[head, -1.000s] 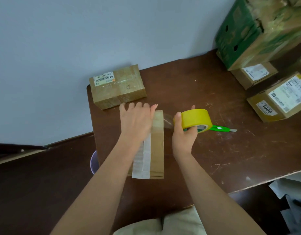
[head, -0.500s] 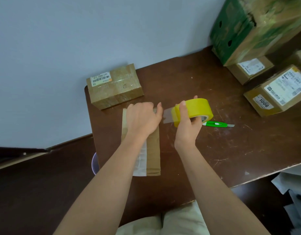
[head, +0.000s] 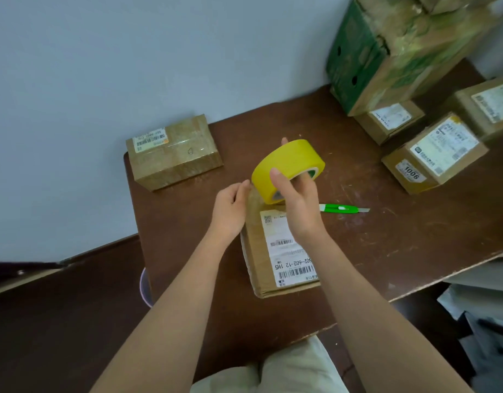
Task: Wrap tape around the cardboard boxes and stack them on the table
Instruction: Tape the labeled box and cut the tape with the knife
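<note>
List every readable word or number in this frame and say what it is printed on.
"502-602-12 1H5": shipping label on the box being taped, read upside down.
"1006": small sticker on the box at right.
"507-6602", uncertain: barcode label on the far-left box.
Other label print and the green carton: too blurred to read.

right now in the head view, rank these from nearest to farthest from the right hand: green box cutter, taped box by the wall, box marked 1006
1. Green box cutter: on the table just right of the right hand.
2. Taped box by the wall: far left corner of the table.
3. Box marked 1006: far right, among the other boxes.
</note>
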